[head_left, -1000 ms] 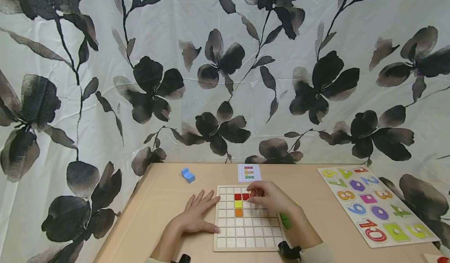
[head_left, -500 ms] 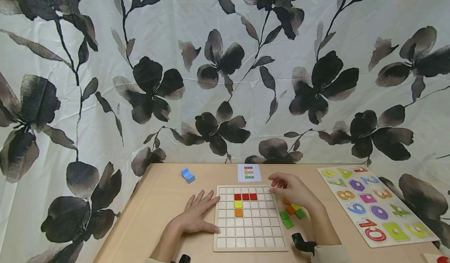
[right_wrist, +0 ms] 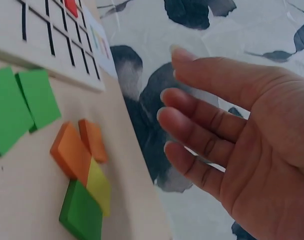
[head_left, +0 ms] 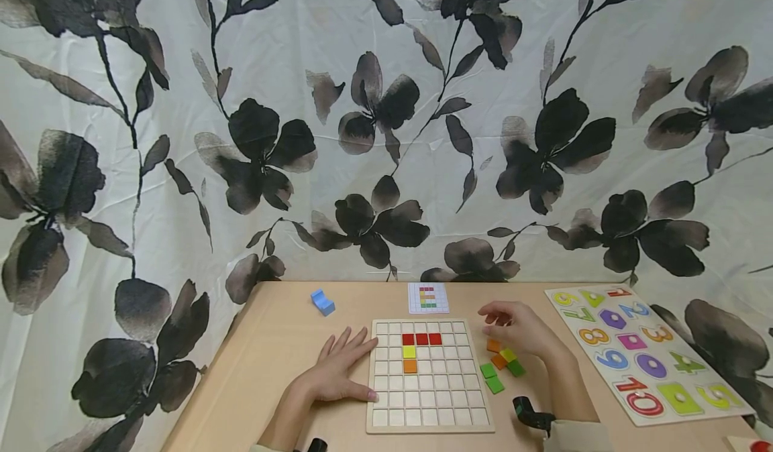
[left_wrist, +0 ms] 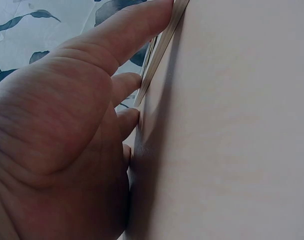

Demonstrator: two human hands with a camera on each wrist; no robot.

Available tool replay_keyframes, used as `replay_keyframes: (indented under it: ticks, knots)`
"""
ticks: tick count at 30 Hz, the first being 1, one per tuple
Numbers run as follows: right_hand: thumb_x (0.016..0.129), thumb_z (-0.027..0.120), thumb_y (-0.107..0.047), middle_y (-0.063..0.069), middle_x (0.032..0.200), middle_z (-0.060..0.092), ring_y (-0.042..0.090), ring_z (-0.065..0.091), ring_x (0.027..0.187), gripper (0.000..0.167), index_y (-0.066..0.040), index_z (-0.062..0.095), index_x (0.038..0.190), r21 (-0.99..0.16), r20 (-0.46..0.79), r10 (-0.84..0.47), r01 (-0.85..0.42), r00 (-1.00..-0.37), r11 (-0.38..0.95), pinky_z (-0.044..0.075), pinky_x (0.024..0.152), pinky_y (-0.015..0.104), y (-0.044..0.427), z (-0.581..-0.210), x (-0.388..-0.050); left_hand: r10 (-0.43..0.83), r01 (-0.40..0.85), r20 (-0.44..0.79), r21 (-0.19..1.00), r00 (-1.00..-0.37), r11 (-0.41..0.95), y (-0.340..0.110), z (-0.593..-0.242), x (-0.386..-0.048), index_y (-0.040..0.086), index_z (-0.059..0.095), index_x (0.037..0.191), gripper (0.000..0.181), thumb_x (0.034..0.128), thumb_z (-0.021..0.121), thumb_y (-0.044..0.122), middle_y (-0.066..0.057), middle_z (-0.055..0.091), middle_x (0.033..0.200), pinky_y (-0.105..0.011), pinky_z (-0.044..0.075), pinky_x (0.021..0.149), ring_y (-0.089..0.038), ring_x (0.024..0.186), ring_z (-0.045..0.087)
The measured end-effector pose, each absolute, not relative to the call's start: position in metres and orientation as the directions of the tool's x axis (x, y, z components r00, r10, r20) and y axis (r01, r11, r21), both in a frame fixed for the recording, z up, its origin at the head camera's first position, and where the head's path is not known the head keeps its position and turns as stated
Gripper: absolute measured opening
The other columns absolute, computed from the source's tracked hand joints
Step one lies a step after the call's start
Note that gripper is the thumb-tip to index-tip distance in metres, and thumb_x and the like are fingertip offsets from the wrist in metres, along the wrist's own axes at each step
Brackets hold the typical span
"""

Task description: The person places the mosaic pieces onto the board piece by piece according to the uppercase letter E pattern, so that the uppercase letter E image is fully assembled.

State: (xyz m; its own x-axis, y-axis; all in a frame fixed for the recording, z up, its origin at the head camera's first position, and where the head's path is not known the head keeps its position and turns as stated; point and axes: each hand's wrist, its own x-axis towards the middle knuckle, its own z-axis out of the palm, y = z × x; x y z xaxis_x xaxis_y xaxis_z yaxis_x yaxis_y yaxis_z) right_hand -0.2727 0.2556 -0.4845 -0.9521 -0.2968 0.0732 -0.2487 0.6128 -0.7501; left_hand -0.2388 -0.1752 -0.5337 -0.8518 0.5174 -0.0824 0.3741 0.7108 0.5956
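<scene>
Left hand (head_left: 332,375) rests spread against the grid board (head_left: 429,398), right hand (head_left: 516,331) hovers loosely parted by tiles (head_left: 498,361), a near-right red object (head_left: 759,446) cut off.

Gap btwn R fingers (right_wrist: 194,127) & brd (head_left: 435,398); tiles (head_left: 498,361) nearby.

Head view forward and down, wrists close-up

Grid board (head_left: 431,398): I see it flat, holding three red tiles (head_left: 422,339), one yellow tile (head_left: 409,351), one orange tile (head_left: 410,366).
Loose tiles (head_left: 498,361): green, orange, yellow, just beside it.
</scene>
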Motion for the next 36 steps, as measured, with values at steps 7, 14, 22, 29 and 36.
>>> replay_keyframes:
  ticks: [7,14,22,29,36]
  knots:
    - [0.093,0.076,-0.007,0.004,0.097,0.067,0.021,0.056,0.09,0.024,-0.007,0.075,0.116,-0.713,-0.011,-0.213,-0.142,-0.977,0.686,0.05,0.074,0.025,0.261,-0.493,-0.274,0.517,0.374,-0.081,0.595,-0.852,0.711,-0.175,-0.534,-0.238,0.022,0.039,0.162,0.108,0.0743,0.083,0.067,-0.011,0.019,0.174,-0.069,-0.006,0.125,-0.042,0.162,0.0]
    - [0.089,0.078,-0.003,0.003,0.092,0.067,0.02,0.057,0.087,0.022,-0.005,0.076,0.111,-0.722,-0.022,-0.272,-0.173,-0.962,0.67,0.051,0.073,0.024,0.268,-0.506,-0.276,0.515,0.374,-0.082,0.591,-0.853,0.714,-0.175,-0.535,-0.238,0.023,0.038,0.162,0.108,0.0742,0.082,0.068,-0.01,0.019,0.175,-0.069,-0.006,0.126,-0.042,0.162,0.001]
    - [0.087,0.082,-0.007,0.004,0.092,0.066,0.02,0.056,0.087,0.021,-0.004,0.077,0.108,-0.73,-0.054,-0.293,-0.163,-0.955,0.664,0.05,0.073,0.024,0.268,-0.513,-0.276,0.511,0.366,-0.09,0.595,-0.855,0.716,-0.176,-0.535,-0.238,0.024,0.038,0.163,0.108,0.0743,0.082,0.068,-0.009,0.018,0.175,-0.068,-0.006,0.126,-0.041,0.162,-0.001]
    - [0.085,0.083,-0.006,0.003,0.094,0.065,0.02,0.055,0.089,0.018,-0.007,0.079,0.103,-0.703,-0.084,-0.241,-0.114,-0.967,0.702,0.05,0.075,0.025,0.263,-0.516,-0.276,0.514,0.372,-0.088,0.587,-0.853,0.719,-0.176,-0.536,-0.238,0.025,0.037,0.163,0.108,0.0741,0.081,0.069,-0.009,0.018,0.175,-0.068,-0.006,0.126,-0.041,0.162,0.0]
    - [0.085,0.082,-0.003,0.003,0.092,0.064,0.02,0.055,0.088,0.015,-0.009,0.078,0.098,-0.695,-0.1,-0.234,-0.101,-0.967,0.712,0.05,0.075,0.026,0.259,-0.513,-0.275,0.514,0.376,-0.083,0.586,-0.854,0.718,-0.176,-0.537,-0.239,0.025,0.038,0.163,0.109,0.0738,0.081,0.07,-0.008,0.019,0.175,-0.068,-0.005,0.126,-0.041,0.163,0.0]
